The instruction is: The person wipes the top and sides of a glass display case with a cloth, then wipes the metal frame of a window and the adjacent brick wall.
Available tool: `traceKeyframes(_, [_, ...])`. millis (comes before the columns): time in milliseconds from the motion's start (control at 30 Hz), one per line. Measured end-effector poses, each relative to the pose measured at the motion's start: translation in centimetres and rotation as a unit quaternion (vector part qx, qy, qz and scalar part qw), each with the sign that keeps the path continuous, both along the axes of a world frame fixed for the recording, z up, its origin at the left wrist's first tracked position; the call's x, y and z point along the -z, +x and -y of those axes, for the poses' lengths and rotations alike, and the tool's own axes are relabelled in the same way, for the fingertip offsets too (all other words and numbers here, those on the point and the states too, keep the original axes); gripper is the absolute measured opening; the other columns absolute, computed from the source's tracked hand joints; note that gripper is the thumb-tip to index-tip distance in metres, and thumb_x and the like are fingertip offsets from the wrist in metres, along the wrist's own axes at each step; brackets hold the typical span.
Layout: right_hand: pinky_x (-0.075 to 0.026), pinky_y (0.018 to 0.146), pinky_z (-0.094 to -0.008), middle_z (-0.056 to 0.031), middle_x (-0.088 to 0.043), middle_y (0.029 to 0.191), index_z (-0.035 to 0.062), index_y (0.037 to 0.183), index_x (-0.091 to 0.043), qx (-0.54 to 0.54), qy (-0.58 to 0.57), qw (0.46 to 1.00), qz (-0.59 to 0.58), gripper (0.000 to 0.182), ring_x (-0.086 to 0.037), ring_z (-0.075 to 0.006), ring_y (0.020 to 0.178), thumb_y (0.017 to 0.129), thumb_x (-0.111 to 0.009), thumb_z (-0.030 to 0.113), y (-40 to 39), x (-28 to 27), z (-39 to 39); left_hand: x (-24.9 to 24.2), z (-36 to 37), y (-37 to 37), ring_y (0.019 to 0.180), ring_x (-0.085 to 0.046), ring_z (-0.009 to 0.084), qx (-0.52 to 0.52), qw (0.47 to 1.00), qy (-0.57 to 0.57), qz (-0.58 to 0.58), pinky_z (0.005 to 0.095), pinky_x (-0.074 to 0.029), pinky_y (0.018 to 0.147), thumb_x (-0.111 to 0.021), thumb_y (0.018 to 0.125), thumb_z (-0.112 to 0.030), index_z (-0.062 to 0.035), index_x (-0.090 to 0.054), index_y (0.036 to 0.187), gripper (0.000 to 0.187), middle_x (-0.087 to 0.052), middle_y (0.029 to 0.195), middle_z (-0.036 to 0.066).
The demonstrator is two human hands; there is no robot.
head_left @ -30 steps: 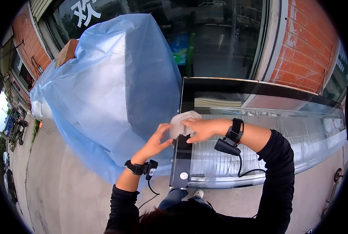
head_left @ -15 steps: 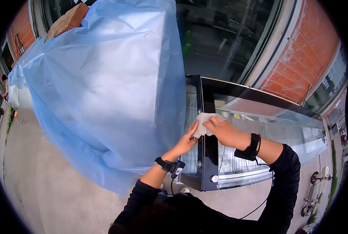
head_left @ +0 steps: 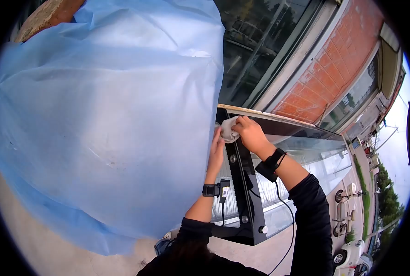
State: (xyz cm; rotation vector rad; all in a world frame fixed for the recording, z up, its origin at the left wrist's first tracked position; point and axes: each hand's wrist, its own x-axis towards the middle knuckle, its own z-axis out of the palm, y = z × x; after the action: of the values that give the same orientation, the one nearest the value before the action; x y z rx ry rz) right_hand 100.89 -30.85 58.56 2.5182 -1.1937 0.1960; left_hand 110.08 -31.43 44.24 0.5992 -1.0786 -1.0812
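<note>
A crumpled whitish cloth (head_left: 229, 130) is bunched on the dark top frame of a glass-sided display case (head_left: 241, 177), near its back end. My right hand (head_left: 252, 132) grips the cloth from the right, with fingers bent into it. On the other side, my left hand (head_left: 216, 152) holds the cloth's left edge with fairly straight fingers, close against the blue plastic sheet (head_left: 108, 119). Part of the cloth is hidden behind my fingers. Both wrists wear black straps with cables.
The blue sheet drapes over a large bulky object on the left, with a brick-like block (head_left: 48, 18) on top. A round silver knob (head_left: 263, 229) sticks out at the case's near corner. Behind stand a window (head_left: 255, 50) and a tiled wall (head_left: 324, 69). Scooters (head_left: 345, 209) stand at right.
Both hands have moved with the cloth along the frame toward the case's back end. The cloth is more bunched up. My view has turned and shifted, and the blue sheet fills more of it.
</note>
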Motion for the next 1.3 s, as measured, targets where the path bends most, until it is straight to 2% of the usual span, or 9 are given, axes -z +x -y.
traceKeyframes(33, [-0.043, 0.073, -0.0322, -0.0087, -0.051, 0.086, 0.0029, 0.086, -0.059, 0.026, 0.0, 1.0, 0.009, 0.027, -0.05, -0.0254, 0.086, 0.06, -0.053, -0.003, -0.4, 0.9, 1.0, 0.2, 1.1, -0.4, 0.124, -0.024, 0.0244, 0.035, 0.999, -0.015, 0.004, 0.0319, -0.015, 0.102, -0.033, 0.087, -0.016, -0.0013, -0.031, 0.126, 0.042, -0.03, 0.132, 0.014])
traceKeyframes(100, [-0.037, 0.089, -0.0333, -0.0191, -0.04, 0.119, -0.0007, 0.112, -0.045, 0.142, 0.161, 0.973, 0.083, 0.05, -0.04, -0.0341, 0.109, 0.063, -0.048, -0.006, -1.4, 2.3, 2.0, 0.6, 2.9, -1.4, 0.125, -0.021, 0.024, 0.055, 0.998, -0.019, -0.002, 0.0319, -0.013, 0.102, -0.031, 0.088, -0.021, -0.002, -0.029, 0.127, 0.043, -0.027, 0.133, 0.014])
traceKeyframes(167, [-0.033, 0.093, -0.0319, -0.0228, -0.027, 0.128, -0.0013, 0.123, -0.031, 0.085, 0.174, 0.979, 0.059, 0.063, -0.034, -0.0358, 0.115, 0.062, -0.045, -0.007, -3.3, 3.6, 4.2, 1.3, 5.6, -2.0, 0.126, -0.016, 0.0234, 0.093, 0.995, -0.028, -0.004, 0.0318, -0.009, 0.103, -0.026, 0.089, -0.03, -0.0034, -0.026, 0.129, 0.048, -0.022, 0.135, 0.013])
traceKeyframes(333, [-0.023, 0.099, -0.0329, -0.0197, -0.025, 0.13, -0.0018, 0.123, -0.031, 0.114, 0.267, 0.951, 0.104, 0.063, -0.025, -0.034, 0.121, 0.061, -0.04, -0.009, -5.2, 3.7, 7.6, 0.6, 8.8, -1.7, 0.129, 0.001, 0.0199, 0.132, 0.987, -0.045, 0.077, 0.0318, 0.001, 0.103, -0.014, 0.088, -0.047, -0.0055, -0.013, 0.133, 0.061, -0.003, 0.14, 0.009])
traceKeyframes(400, [-0.014, 0.102, -0.0387, -0.0154, -0.025, 0.132, -0.0012, 0.122, -0.032, 0.126, 0.307, 0.937, 0.113, 0.061, -0.017, -0.0318, 0.125, 0.062, -0.038, -0.008, -5.3, 3.4, 8.6, -1.0, 7.5, -0.4, 0.129, -0.001, 0.0203, 0.149, 0.987, -0.012, 0.057, 0.0319, -0.002, 0.103, -0.016, 0.089, -0.045, -0.0069, -0.014, 0.133, 0.058, -0.005, 0.14, 0.011])
traceKeyframes(533, [-0.011, 0.103, -0.0341, -0.0168, -0.015, 0.136, 0.0013, 0.129, -0.021, 0.114, 0.308, 0.942, 0.075, 0.068, -0.008, -0.0305, 0.128, 0.063, -0.038, -0.007, -5.9, 3.8, 7.9, -2.0, 4.8, 0.1, 0.129, -0.001, 0.0212, 0.228, 0.972, 0.042, -0.03, 0.0333, -0.004, 0.103, -0.017, 0.089, -0.046, -0.0085, -0.014, 0.133, 0.059, -0.006, 0.14, 0.012])
traceKeyframes(633, [-0.011, 0.103, -0.0321, -0.0215, -0.008, 0.137, 0.0013, 0.131, -0.017, 0.07, 0.418, 0.906, 0.023, 0.071, -0.003, -0.0316, 0.128, 0.064, -0.038, -0.007, -5.8, 1.7, 4.6, -2.8, 0.4, 1.2, 0.129, 0.002, 0.0217, 0.238, 0.97, 0.005, 0.047, 0.034, -0.003, 0.103, -0.018, 0.088, -0.049, -0.008, -0.012, 0.134, 0.062, -0.004, 0.14, 0.012])
traceKeyframes(900, [-0.021, 0.1, -0.0288, -0.0206, -0.011, 0.135, -0.003, 0.127, -0.022, 0.045, 0.426, 0.903, 0.029, 0.067, -0.019, -0.0327, 0.124, 0.063, -0.041, -0.008, -4.3, -0.4, 0.9, -2.1, 0.4, 0.7, 0.129, 0.003, 0.0192, 0.271, 0.962, 0.02, -0.022, 0.0311, 0.001, 0.103, -0.014, 0.086, -0.054, -0.0087, -0.009, 0.134, 0.066, -0.001, 0.14, 0.008])
traceKeyframes(1300, [-0.014, 0.102, -0.0304, -0.0197, -0.014, 0.136, 0.0013, 0.13, -0.023, 0.038, 0.448, 0.889, 0.091, 0.073, -0.015, -0.0315, 0.126, 0.06, -0.04, -0.011, -5.0, 1.0, -5.0, -1.2, -7.7, 1.1, 0.129, 0.0, 0.022, 0.248, 0.967, 0.041, 0.031, 0.0327, -0.002, 0.103, -0.017, 0.087, -0.048, -0.0014, -0.008, 0.133, 0.066, -0.002, 0.14, 0.013])
